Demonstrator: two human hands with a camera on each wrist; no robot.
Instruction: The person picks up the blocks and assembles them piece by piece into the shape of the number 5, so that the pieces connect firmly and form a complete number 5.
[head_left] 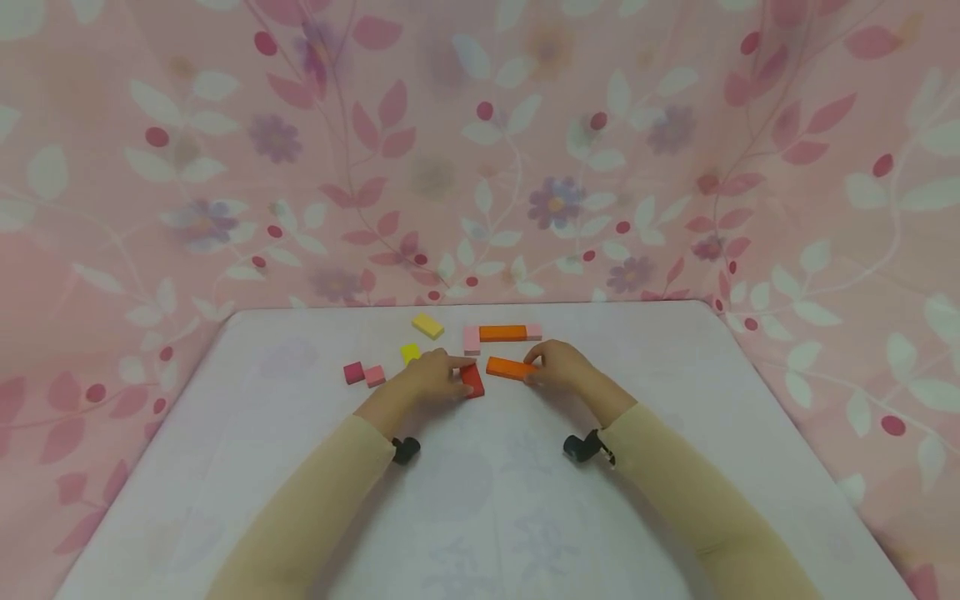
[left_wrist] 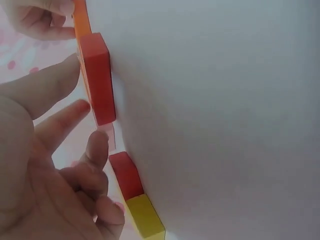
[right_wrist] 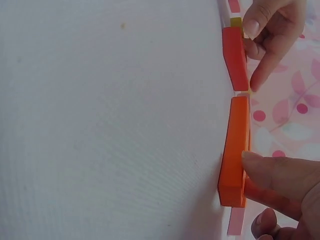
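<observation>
My left hand (head_left: pixel 435 375) has its thumb and index finger at opposite ends of a flat red block (head_left: pixel 473 381), and appears to hold it lightly against the table. The other fingers curl loosely, as the left wrist view shows. To the right, my right hand (head_left: pixel 558 365) pinches the right end of a long orange block (head_left: pixel 507 368) between thumb and fingers. A small gap separates the red and orange blocks. In the left wrist view another red block (left_wrist: pixel 126 176) touches a yellow block (left_wrist: pixel 146 216) below the hand.
Behind the hands, a second orange block (head_left: pixel 502 333) lies between two pale pink blocks, a left one (head_left: pixel 472 340) and a right one (head_left: pixel 533 332). Another yellow block (head_left: pixel 427 326) sits far back. A dark pink cube (head_left: pixel 354 372) and a pink cube (head_left: pixel 374 377) lie left.
</observation>
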